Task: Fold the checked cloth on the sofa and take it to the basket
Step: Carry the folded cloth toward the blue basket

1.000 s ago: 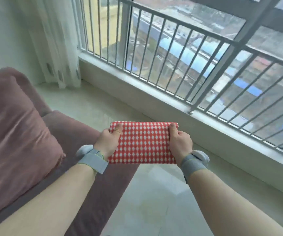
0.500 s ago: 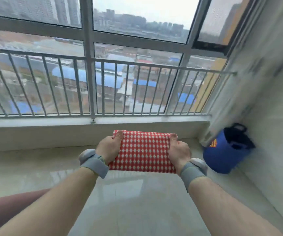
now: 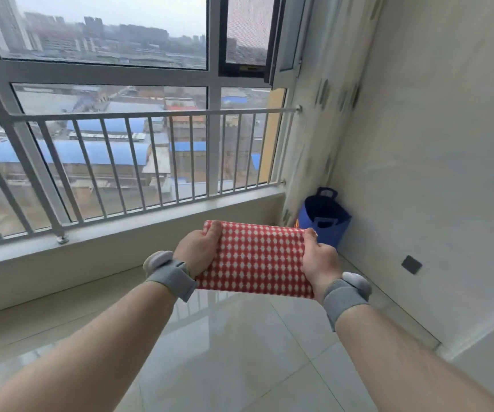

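A folded red-and-white checked cloth (image 3: 256, 260) was held flat in the air above a pale tiled floor (image 3: 224, 352), its long axis running left to right and dipping slightly toward the right. The left hand (image 3: 198, 248) gripped its left short edge, thumb on top; the right hand (image 3: 320, 260) gripped the right short edge likewise. A blue basket (image 3: 324, 217) stood beyond the cloth's right end, in the corner by a railed window (image 3: 120, 150).

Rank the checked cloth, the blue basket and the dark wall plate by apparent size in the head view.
1. checked cloth, though nearest the camera
2. blue basket, farther off and partly hidden, so true rank unsure
3. dark wall plate
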{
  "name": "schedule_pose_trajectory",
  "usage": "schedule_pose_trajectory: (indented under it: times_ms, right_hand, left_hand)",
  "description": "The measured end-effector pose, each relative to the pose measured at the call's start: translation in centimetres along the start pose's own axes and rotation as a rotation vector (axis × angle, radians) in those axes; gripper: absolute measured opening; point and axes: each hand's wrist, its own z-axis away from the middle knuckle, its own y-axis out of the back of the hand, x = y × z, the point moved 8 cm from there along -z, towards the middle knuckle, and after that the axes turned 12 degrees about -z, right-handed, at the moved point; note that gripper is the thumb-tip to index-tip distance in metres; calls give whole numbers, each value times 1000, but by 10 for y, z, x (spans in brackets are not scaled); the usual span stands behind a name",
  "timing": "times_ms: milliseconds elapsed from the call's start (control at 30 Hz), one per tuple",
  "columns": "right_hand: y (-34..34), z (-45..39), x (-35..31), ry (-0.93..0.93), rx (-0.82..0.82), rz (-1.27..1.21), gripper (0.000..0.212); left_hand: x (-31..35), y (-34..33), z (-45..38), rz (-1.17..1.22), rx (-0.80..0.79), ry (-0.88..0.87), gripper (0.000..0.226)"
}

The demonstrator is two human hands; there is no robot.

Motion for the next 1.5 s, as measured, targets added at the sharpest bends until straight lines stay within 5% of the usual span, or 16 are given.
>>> schedule_pose_trajectory:
  times_ms: [500,700,1500]
  right_hand:
    - [24,-148,-14,-106,197,-53,56]
    - [35,-204,-17,-147,313,-66,66]
    - [174,-499,45,-189,263,-117,64]
  left_hand:
    - [93,-85,-180,17,-194,-115,66]
    - [135,-116,-248,28,-299,-153,64]
    - [337,-324,-395,5,-299,-59,65]
